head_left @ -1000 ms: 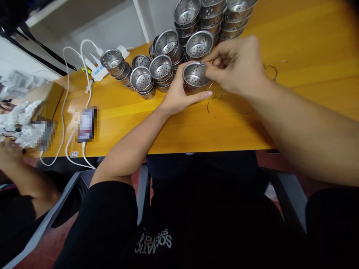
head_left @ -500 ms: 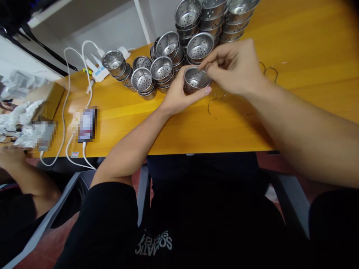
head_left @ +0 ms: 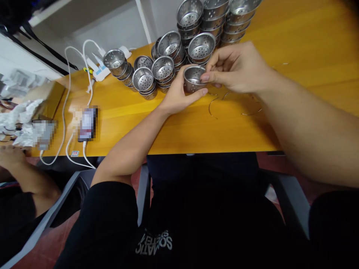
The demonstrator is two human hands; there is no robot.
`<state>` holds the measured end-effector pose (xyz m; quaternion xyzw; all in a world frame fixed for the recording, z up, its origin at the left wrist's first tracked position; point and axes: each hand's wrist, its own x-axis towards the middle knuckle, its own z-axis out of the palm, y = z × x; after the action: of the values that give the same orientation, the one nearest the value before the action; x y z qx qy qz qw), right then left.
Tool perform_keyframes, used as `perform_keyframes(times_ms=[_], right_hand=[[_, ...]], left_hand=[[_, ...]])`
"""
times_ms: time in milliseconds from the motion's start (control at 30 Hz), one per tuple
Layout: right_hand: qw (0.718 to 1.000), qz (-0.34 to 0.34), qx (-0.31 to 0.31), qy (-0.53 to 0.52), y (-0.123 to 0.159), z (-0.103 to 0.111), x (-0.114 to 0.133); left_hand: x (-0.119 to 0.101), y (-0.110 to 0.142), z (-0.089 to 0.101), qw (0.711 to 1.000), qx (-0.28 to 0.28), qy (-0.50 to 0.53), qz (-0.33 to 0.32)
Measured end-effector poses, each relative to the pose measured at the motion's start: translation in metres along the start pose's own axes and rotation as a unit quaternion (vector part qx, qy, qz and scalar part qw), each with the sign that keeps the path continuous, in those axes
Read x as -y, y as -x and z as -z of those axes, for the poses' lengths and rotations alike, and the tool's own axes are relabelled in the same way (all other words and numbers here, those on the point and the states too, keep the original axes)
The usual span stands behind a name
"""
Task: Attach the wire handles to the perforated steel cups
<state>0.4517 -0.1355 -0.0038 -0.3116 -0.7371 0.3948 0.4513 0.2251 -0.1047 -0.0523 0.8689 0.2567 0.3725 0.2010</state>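
A small perforated metal strainer cup point(head_left: 194, 76) sits tilted in my left hand point(head_left: 178, 93), mouth upward, with the fingers wrapped round its far side and the thumb along its near side. At the cup's right rim, my right hand point(head_left: 234, 69) is closed in a pinch, the thumb tip over the cup's opening. Whatever lies between those fingertips is too small or hidden to make out. Thin curved metal wires point(head_left: 213, 108) lie on the table just below and right of the cup, partly under my right forearm.
Several stacks of perforated metal cups point(head_left: 202, 48) stand behind and left of my hands on the wooden table point(head_left: 179, 134). A phone point(head_left: 87, 125) with white cables and a power strip point(head_left: 101, 71) are to the left. Another person's arm point(head_left: 30, 175) rests at far left.
My right hand has shifted slightly and turned, bringing its thumb lower over the cup's right rim. The cup remains in my left hand, almost unmoved.
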Motion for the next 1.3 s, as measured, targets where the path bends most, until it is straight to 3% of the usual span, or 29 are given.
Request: perform_keyframes(times_ms=[233, 500, 733, 967, 1167, 1300], right_hand=[[1.0, 0.014, -0.008, 0.026, 0.004, -0.01, 0.031], [0.998, 0.037, 0.005, 0.053, 0.004, -0.009, 0.03], [0.992, 0.067, -0.064, 0.089, 0.008, -0.004, 0.033], [0.975, 0.115, -0.042, 0.183, 0.011, 0.002, 0.038], [0.968, 0.126, 0.009, 0.215, 0.008, 0.012, 0.01], [0.96, 0.145, 0.053, 0.232, 0.007, 0.006, 0.003]], left_hand=[[-0.003, -0.001, 0.001, 1.0, -0.003, 0.002, 0.009], [-0.001, 0.0, 0.0, 1.0, 0.0, 0.0, 0.005], [-0.013, -0.001, -0.001, 0.999, -0.022, -0.043, -0.005], [-0.035, 0.0, 0.007, 0.997, -0.071, -0.024, 0.016], [-0.046, 0.0, 0.009, 0.996, -0.064, -0.049, 0.045], [-0.052, 0.0, 0.01, 0.997, -0.064, -0.034, 0.04]])
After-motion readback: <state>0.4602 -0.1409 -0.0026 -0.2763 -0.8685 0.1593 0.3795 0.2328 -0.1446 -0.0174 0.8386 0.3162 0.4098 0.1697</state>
